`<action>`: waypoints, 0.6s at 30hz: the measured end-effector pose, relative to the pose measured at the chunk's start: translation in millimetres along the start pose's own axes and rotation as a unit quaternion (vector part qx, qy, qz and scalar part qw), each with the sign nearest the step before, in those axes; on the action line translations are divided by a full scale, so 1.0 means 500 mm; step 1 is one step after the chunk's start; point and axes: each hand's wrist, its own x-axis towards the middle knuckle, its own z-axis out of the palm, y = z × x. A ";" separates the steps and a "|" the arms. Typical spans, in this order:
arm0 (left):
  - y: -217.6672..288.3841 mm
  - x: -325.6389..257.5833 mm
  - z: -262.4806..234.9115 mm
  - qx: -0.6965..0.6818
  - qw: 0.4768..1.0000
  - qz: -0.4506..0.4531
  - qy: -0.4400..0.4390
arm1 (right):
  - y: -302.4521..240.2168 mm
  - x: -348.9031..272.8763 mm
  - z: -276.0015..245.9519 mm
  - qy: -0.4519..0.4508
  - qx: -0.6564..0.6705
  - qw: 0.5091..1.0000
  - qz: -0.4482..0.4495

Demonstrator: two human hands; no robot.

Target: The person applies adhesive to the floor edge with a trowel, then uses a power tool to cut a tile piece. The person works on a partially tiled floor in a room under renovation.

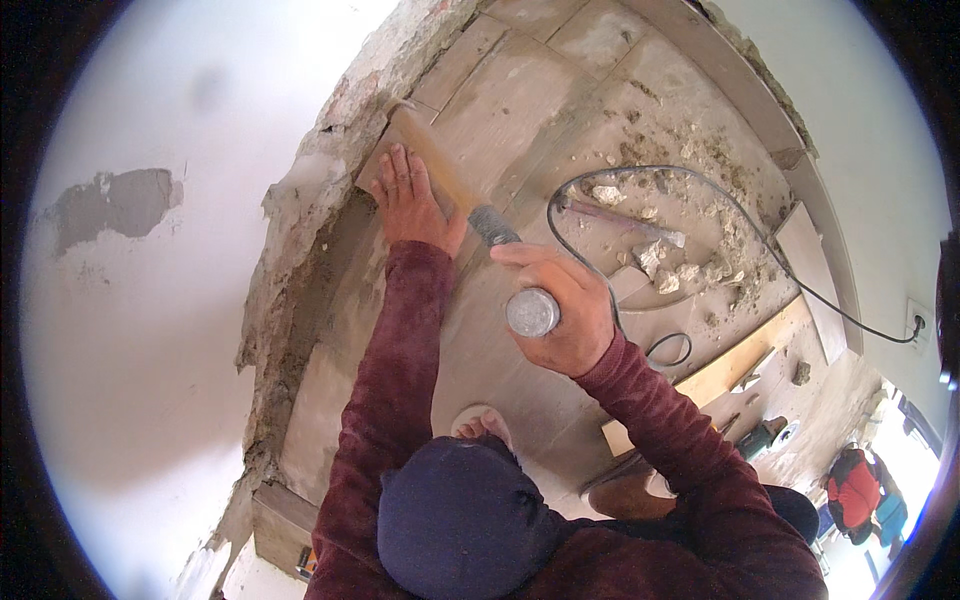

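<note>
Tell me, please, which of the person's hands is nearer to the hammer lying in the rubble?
Right. The right hand, gripping a mallet, is just beside the hammer; the left hand lies farther away, by the wall.

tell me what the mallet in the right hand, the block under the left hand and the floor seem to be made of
Mallet: head looks like grey rubber, matte; the handle end by the right hand looks like bare metal, shiny and round.
Block under the left hand: probably wood, tan with straight edges, unfinished.
Floor: likely ceramic or stone tile, beige-grey, matte, with visible joints and dusty rubble.
</note>
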 end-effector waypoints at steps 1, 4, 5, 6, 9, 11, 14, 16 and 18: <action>0.002 0.001 -0.002 -0.006 1.000 -0.001 -0.002 | 0.002 0.000 0.003 -0.003 -0.003 1.000 0.013; 0.003 0.005 -0.001 -0.021 1.000 -0.005 -0.003 | 0.002 0.001 0.012 0.006 -0.002 0.999 0.037; 0.003 0.006 0.006 -0.024 1.000 -0.006 0.001 | -0.009 0.000 0.008 0.020 0.005 0.999 0.033; -0.001 0.007 0.011 -0.026 1.000 -0.008 0.005 | -0.017 -0.001 0.008 0.033 0.012 0.999 0.030; 0.002 0.002 -0.008 -0.045 0.999 -0.011 -0.004 | -0.012 0.004 0.014 0.007 -0.010 0.998 0.064; -0.001 0.010 -0.008 -0.073 0.997 -0.010 -0.015 | -0.023 0.010 0.012 0.021 -0.015 0.997 0.077; -0.023 0.003 -0.016 -0.202 0.979 -0.017 -0.003 | -0.030 0.006 0.002 0.054 -0.017 0.997 0.055; -0.040 -0.016 -0.018 -0.205 0.978 -0.036 0.021 | -0.039 -0.002 -0.008 0.067 -0.021 0.997 0.034; -0.054 -0.041 -0.014 -0.098 0.992 -0.067 0.051 | -0.057 -0.007 -0.022 0.066 -0.030 0.997 0.024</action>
